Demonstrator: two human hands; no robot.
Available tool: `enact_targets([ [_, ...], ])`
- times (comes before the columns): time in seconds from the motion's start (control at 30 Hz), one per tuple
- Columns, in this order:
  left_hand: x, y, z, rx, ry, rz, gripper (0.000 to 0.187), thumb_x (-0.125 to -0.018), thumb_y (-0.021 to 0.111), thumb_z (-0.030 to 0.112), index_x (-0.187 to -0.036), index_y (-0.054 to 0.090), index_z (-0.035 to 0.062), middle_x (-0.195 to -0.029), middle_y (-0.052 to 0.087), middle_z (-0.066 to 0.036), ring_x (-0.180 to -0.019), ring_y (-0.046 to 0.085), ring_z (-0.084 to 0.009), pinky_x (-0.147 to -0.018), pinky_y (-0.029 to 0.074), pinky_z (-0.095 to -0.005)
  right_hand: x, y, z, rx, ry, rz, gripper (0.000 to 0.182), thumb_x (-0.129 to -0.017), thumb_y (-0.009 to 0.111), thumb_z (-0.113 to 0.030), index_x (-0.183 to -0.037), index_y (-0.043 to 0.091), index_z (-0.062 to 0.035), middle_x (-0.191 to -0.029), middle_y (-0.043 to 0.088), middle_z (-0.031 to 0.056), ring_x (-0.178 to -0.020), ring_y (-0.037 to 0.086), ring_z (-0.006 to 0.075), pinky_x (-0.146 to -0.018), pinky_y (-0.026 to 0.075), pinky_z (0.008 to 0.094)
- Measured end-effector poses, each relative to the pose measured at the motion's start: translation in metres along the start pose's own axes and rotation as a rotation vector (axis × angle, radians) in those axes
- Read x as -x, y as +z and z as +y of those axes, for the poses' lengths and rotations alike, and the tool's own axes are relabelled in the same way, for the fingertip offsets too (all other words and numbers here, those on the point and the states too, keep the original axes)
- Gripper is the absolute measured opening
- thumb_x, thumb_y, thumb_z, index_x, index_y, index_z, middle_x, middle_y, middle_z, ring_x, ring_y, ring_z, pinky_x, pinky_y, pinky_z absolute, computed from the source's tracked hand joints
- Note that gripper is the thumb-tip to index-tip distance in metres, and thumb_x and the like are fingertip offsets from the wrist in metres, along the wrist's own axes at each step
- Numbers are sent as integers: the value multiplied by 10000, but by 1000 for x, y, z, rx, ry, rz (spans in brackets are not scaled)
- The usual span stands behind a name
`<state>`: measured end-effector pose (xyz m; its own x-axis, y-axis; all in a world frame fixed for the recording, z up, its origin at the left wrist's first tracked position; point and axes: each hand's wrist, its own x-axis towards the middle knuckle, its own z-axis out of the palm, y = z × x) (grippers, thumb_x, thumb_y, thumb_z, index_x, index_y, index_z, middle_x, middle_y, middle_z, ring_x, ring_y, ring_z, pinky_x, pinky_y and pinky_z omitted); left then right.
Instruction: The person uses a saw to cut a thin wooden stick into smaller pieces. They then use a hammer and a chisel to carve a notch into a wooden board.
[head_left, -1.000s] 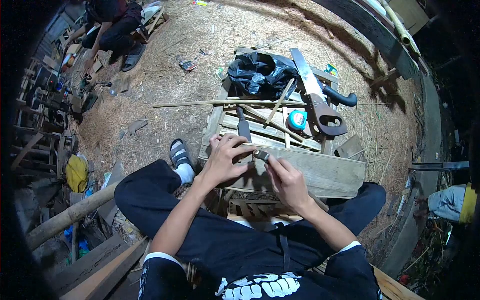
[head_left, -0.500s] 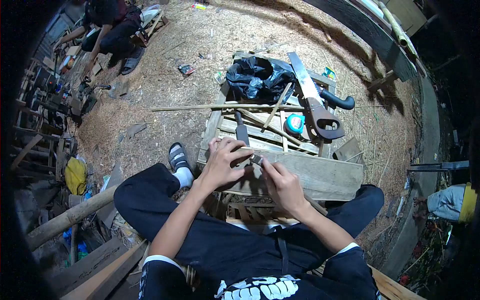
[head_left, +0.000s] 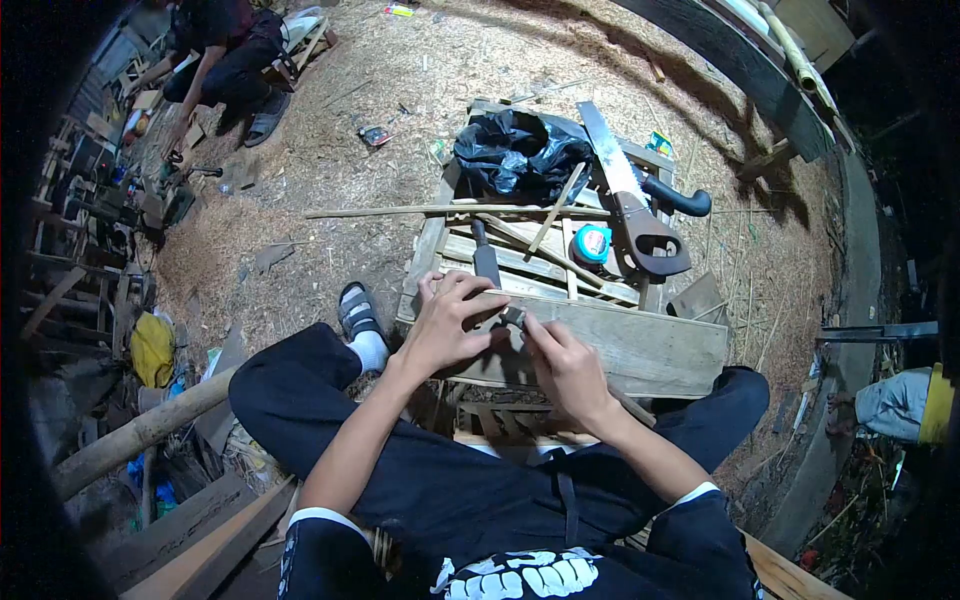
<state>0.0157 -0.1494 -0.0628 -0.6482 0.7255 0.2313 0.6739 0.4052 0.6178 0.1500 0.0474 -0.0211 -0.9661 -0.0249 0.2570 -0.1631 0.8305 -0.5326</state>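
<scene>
My right hand [head_left: 568, 368] is closed, pinching a small dark block [head_left: 514, 317] between thumb and fingertips above the wooden board [head_left: 640, 345]. Opposite it, my left hand [head_left: 450, 322] curves over the board with its fingers apart. Its fingertips come up to the block's left side; whether they press on it is hard to see. Just beyond the left fingers lies a dark flat-bladed tool [head_left: 485, 258] with a handle. A teal tape measure [head_left: 591, 244] and a handsaw [head_left: 630, 205] with a brown handle are on the slatted wooden platform [head_left: 425, 250].
A black plastic bag [head_left: 520, 155], a black curved handle [head_left: 680, 197] and thin wooden strips [head_left: 557, 210] lie on the platform. Wood shavings cover the ground. Another person [head_left: 235, 75] crouches at the upper left near scrap wood. A bamboo pole [head_left: 145, 435] is at the left.
The small dark block has turned slightly in my right fingertips. Both hands stay in nearly the same place, and the view has shifted very slightly.
</scene>
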Motion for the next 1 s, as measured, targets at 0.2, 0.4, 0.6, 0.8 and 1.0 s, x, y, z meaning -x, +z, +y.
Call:
enact_targets([
  [0.2,1,0,0,-9,11,16,498,-737,886,343,-1209,800,209,-1306,686,-35,-1259,582,-241,-1142,248,-532,1,-4,-7,-12,-59,109,569,-937,718,-61,-1490,593,-109,-922,639,114,-715,689,332,-609,556,459],
  [0.4,1,-2,2,-21,-7,-2,499,-743,884,361,-1210,801,207,-1319,686,-32,-1279,581,-239,-1148,246,-545,-1,-5,-8,-45,-46,154,547,-948,715,-83,-1481,599,-113,-909,636,123,-718,697,334,-605,560,457],
  [0.6,-2,-2,2,-13,-8,2,472,-746,877,347,-1187,810,194,-1314,691,-35,-1287,576,-241,-1146,245,-557,1,-3,-5,3,-26,39,538,-962,713,-92,-1487,595,-114,-889,625,121,-689,689,329,-586,556,448],
  [0.8,-1,1,2,-17,8,10,457,-771,879,392,-1178,811,195,-1310,690,-39,-1280,576,-253,-1141,237,-563,-2,-7,-5,-48,-27,62,497,-968,717,-80,-1452,605,-63,-906,638,155,-697,685,360,-582,548,450],
  [1.0,1,1,0,-28,-3,12,452,-776,890,440,-1148,814,195,-1311,690,-23,-1276,575,-246,-1134,235,-563,-13,-17,-11,-155,62,140,351,-1018,669,-102,-1354,625,-7,-914,652,210,-743,678,422,-630,540,495],
])
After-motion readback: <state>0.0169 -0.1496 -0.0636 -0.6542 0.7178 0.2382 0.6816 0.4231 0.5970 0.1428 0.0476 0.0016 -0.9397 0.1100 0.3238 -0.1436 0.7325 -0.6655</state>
